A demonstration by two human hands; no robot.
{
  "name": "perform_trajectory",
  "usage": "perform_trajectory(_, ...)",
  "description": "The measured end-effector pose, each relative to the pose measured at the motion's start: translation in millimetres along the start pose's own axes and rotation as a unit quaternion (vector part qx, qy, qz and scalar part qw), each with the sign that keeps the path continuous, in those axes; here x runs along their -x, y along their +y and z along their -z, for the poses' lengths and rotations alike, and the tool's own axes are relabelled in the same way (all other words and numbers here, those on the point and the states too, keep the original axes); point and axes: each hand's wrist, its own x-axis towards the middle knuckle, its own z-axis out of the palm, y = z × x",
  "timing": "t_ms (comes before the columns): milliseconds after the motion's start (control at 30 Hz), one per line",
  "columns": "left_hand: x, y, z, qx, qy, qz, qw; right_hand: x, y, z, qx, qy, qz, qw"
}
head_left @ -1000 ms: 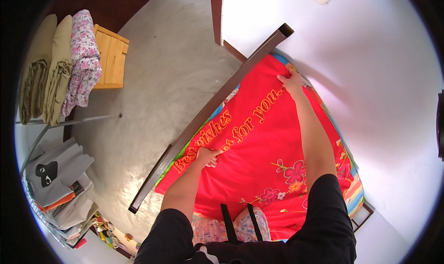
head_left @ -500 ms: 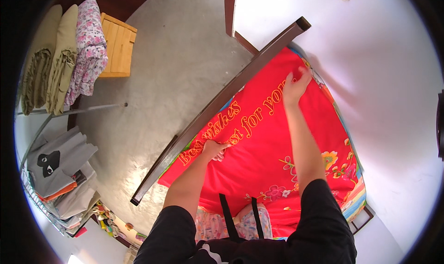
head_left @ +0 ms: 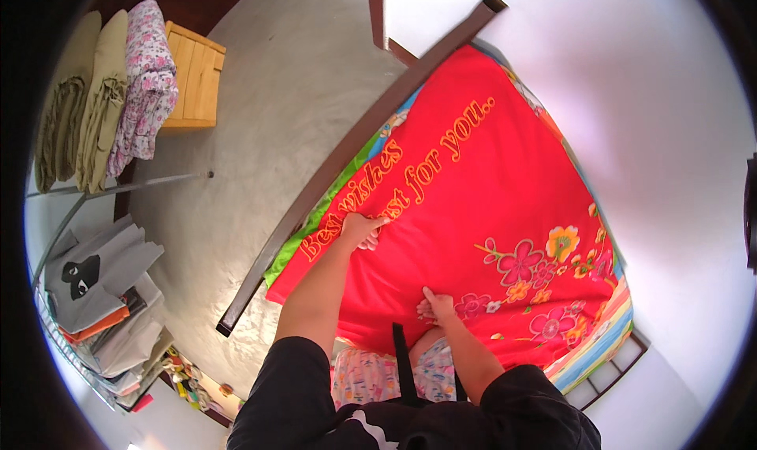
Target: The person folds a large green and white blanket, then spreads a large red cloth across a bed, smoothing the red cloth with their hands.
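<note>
A red bed sheet point(head_left: 505, 182) with yellow-outlined lettering and pink and yellow flowers covers the bed I am on. My left hand point(head_left: 363, 231) lies on the sheet beside the lettering, its fingers curled against the cloth and the thumb pointing right. Near my knees, my right hand point(head_left: 436, 306) is closed at the sheet, fingers bent and thumb raised, with folds in the cloth around it. Along the far left side of the sheet, a green and blue layer point(head_left: 343, 188) shows beneath. Striped cloth point(head_left: 599, 332) sticks out at the right.
A dark brown bed rail point(head_left: 363, 146) runs along the left edge. Beyond the grey floor point(head_left: 292, 63) stand a wooden stool point(head_left: 193, 79), folded bedding point(head_left: 146, 87) and a rack with grey bags point(head_left: 98, 268). A white wall point(head_left: 646, 134) borders the right side.
My right hand has come back from the far right corner of the sheet to near my knees. The left hand keeps its place on the lettering. The view has shifted slightly.
</note>
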Motion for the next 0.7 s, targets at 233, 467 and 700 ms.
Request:
perform_trajectory(233, -6.7, -2.7, 1.7, -0.004, 0.023, -0.052, 0.998, -2.3, -2.1, 3.0, 0.042, 0.003, 0.083, 0.996)
perform_trajectory(467, 3.3, -6.4, -9.0, 0.01, 0.073, -0.135, 0.988, -11.8, 10.6, 2.9, 0.04, 0.029, 0.173, 0.984)
perform_trajectory(700, 1.8, -39.7, -17.3, 0.068, 0.093, -0.216, 0.97, -13.5, 15.4, -0.6, 0.059, 0.042, 0.179, 0.981)
